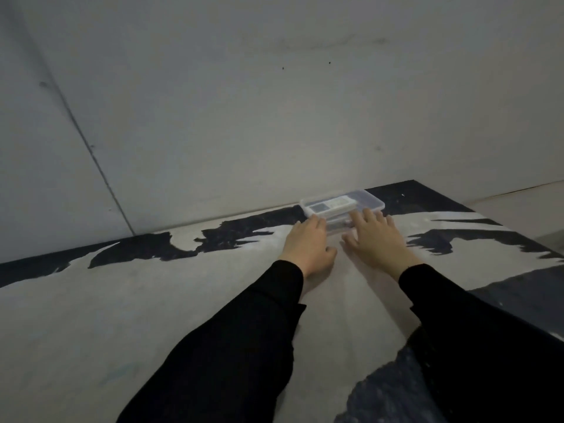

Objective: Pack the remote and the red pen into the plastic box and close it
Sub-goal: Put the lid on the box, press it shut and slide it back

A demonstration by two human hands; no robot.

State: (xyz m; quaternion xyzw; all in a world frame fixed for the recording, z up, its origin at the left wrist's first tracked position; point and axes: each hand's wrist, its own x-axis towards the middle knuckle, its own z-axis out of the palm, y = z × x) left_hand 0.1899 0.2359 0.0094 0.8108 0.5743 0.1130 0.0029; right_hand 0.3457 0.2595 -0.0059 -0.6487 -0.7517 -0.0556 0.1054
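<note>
A clear plastic box (pixel 370 200) lies near the far edge of the table, close to the wall, with its lid on top. Through the lid I see a white remote (pixel 328 206) with a grey screen. The red pen is not visible. My left hand (pixel 308 244) rests at the box's near left corner, fingers touching its side. My right hand (pixel 374 236) lies flat with fingers spread, fingertips on the near edge of the lid. Both arms wear black sleeves.
The table (pixel 183 300) is light grey with ragged black patches; a dark band runs along its far edge. A plain grey wall (pixel 274 117) rises right behind the box. The table's right edge (pixel 518 230) drops off beyond my right hand.
</note>
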